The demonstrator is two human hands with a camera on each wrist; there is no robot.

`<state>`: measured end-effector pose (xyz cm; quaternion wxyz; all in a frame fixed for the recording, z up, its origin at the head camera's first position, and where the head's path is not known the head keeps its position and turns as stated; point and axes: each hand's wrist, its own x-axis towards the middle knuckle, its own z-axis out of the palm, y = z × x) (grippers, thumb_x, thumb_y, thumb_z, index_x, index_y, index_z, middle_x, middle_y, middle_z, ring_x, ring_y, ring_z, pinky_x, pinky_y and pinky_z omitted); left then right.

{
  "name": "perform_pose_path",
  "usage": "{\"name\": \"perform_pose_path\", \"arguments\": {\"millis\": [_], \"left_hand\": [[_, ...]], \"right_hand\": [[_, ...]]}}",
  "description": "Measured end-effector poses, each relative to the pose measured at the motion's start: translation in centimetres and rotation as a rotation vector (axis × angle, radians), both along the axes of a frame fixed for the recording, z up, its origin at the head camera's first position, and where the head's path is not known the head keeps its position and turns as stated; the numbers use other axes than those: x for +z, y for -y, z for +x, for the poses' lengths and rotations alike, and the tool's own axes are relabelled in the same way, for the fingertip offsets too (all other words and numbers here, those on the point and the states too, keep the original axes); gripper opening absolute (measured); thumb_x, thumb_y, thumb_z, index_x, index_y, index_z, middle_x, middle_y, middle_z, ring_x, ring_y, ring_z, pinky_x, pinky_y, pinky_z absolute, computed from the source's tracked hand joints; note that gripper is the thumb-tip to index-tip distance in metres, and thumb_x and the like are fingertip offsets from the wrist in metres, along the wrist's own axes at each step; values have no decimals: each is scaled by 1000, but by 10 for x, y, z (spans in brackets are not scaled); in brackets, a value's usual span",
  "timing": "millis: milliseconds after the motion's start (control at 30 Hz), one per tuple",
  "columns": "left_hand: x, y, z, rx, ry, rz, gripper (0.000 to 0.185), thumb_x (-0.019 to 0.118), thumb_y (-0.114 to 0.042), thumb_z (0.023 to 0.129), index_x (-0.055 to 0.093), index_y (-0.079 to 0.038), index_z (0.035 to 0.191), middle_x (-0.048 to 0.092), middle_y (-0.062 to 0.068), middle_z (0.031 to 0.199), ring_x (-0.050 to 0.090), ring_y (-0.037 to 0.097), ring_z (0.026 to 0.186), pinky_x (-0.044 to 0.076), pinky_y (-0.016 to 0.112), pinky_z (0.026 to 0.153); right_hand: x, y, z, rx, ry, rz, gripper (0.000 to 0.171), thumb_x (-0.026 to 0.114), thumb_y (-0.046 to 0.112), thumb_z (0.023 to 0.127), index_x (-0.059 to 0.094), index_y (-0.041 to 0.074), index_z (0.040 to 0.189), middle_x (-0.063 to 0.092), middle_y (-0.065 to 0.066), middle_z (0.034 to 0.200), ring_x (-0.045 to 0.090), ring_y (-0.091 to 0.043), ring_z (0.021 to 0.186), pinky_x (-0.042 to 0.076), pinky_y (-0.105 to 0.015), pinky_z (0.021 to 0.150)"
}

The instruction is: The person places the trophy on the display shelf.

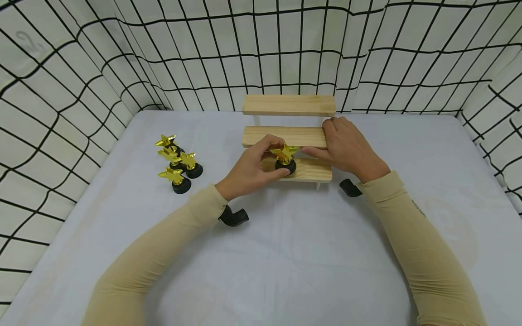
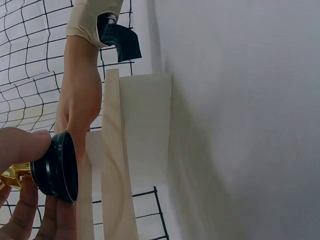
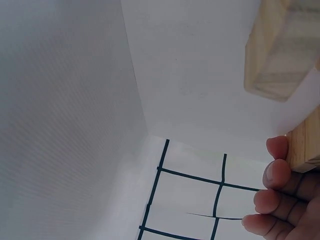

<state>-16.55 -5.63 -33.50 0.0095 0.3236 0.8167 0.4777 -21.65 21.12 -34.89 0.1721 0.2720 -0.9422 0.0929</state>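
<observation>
A small trophy with a gold star and a round black base (image 1: 285,167) is in my left hand (image 1: 254,170), pinched between thumb and fingers. It appears over the lowest board (image 1: 311,171) of a three-step wooden rack. The left wrist view shows the underside rim of the black base (image 2: 70,167) apart from the nearest board (image 2: 114,165). My right hand (image 1: 346,145) grips the right end of the middle board (image 1: 281,134), thumb along its front. From the right wrist, its curled fingers (image 3: 270,200) show against a board end (image 3: 304,145).
Several more gold star trophies (image 1: 179,174) stand grouped on the white-covered table (image 1: 261,271), left of the rack. The rack's top board (image 1: 289,105) lies at the back. Black wire mesh (image 1: 228,50) encloses the back and sides. Dark wrist pieces (image 1: 234,217) sit below both wrists.
</observation>
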Motion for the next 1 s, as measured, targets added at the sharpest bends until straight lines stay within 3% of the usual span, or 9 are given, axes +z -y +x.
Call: {"name": "perform_pose_path", "arguments": {"millis": [233, 367, 433, 600, 667, 867, 1000], "left_hand": [[-4, -10, 1, -34, -3, 29, 49, 81, -4, 87, 52, -1, 127, 60, 14, 128, 63, 24, 116, 57, 32, 108], [-8, -15, 0, -44, -11, 29, 49, 81, -4, 88, 52, -1, 127, 61, 15, 128, 64, 25, 115, 58, 32, 107], [-11, -18, 0, -45, -22, 23, 49, 81, -5, 88, 51, -1, 128, 62, 15, 128, 65, 25, 115, 58, 32, 106], [-16, -24, 1, -37, -38, 24, 50, 81, -5, 88, 51, -2, 128, 63, 15, 127, 66, 25, 113, 60, 31, 102], [-17, -26, 1, -37, -39, 28, 50, 81, -5, 88, 51, -2, 128, 64, 14, 127, 66, 24, 111, 61, 31, 100], [-22, -33, 1, -28, -70, 7, 48, 81, -7, 88, 52, -4, 127, 64, 12, 128, 65, 21, 110, 61, 30, 94], [-22, -37, 2, -11, -91, -22, 49, 81, -9, 89, 53, -4, 129, 64, 12, 130, 64, 21, 113, 60, 30, 94]], "right_hand": [[1, 1, 0, 7, -7, 35, 71, 64, 64, 95, 58, -7, 98, 58, -18, 82, 54, -34, 76, 46, -43, 69], [0, 0, 1, 29, -47, 48, 85, 42, 75, 98, 58, -8, 98, 58, -19, 82, 54, -35, 76, 46, -43, 69], [-1, 0, 1, 25, -47, 51, 85, 43, 75, 98, 58, -8, 98, 58, -19, 82, 54, -35, 76, 46, -43, 69], [-1, 0, 2, 16, -42, 29, 98, 28, 85, 92, 56, -8, 97, 55, -18, 80, 52, -33, 74, 45, -43, 67], [-1, 0, 2, 18, -46, 17, 107, 10, 89, 85, 56, -7, 96, 54, -18, 78, 51, -32, 72, 44, -42, 65], [0, 0, 2, 8, -21, 19, 109, 10, 90, 83, 56, -7, 96, 54, -17, 78, 51, -32, 73, 44, -41, 66], [-1, -1, 2, 23, -42, 35, 103, 16, 85, 88, 57, -8, 98, 56, -18, 81, 54, -35, 76, 47, -44, 69]]}}
